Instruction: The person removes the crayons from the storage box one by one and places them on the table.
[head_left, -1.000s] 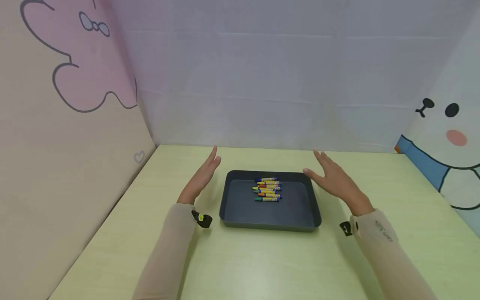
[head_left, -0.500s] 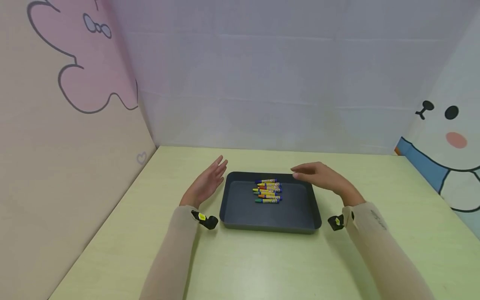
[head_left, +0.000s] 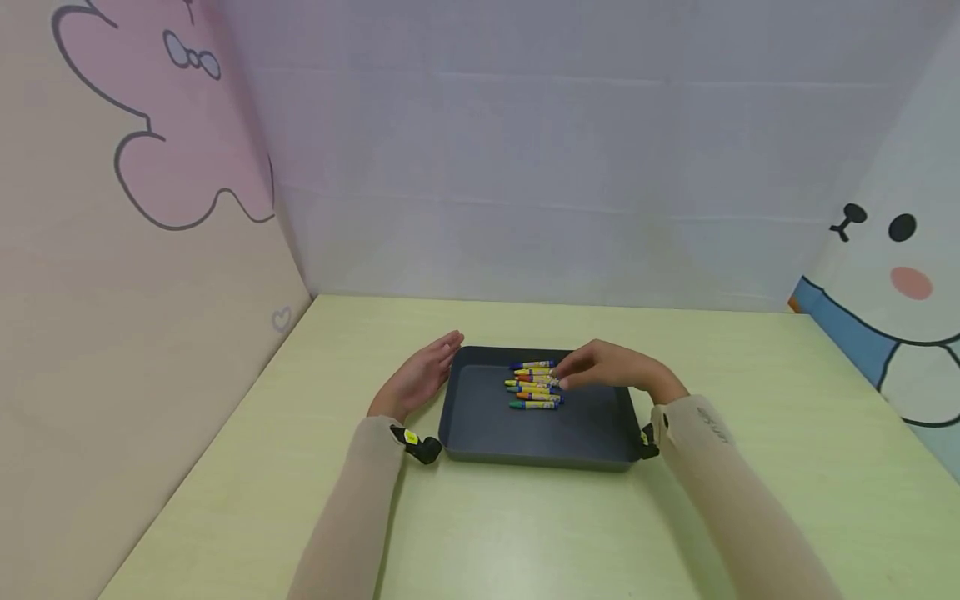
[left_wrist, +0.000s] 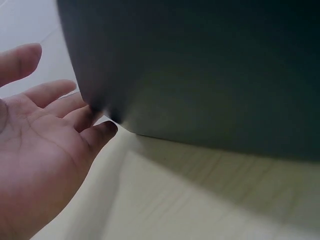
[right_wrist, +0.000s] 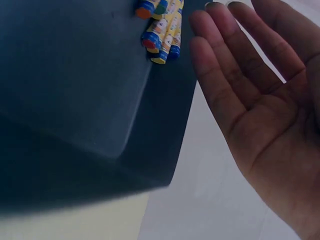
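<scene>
Several crayons with yellow-and-blue wrappers lie side by side in a dark grey rectangular tray. Over the tray's right half reaches my right hand, its thumb and fingertips close to the right ends of the upper crayons; contact is too small to tell. In the right wrist view the fingers look fairly straight, apart from the crayon ends. At the tray's left side, my left hand has its fingers extended. The left wrist view puts those fingertips against the tray's outer wall.
The tray stands on a pale wood-grain table. A light cloth backdrop rises behind it. Cartoon-printed panels flank the table on both sides. Each sleeve cuff carries a small black wrist camera.
My right hand has swung left and down, from beside the tray to above the crayons. The left hand has come in and lowered to the tray's left side. The tray and crayons stay put.
</scene>
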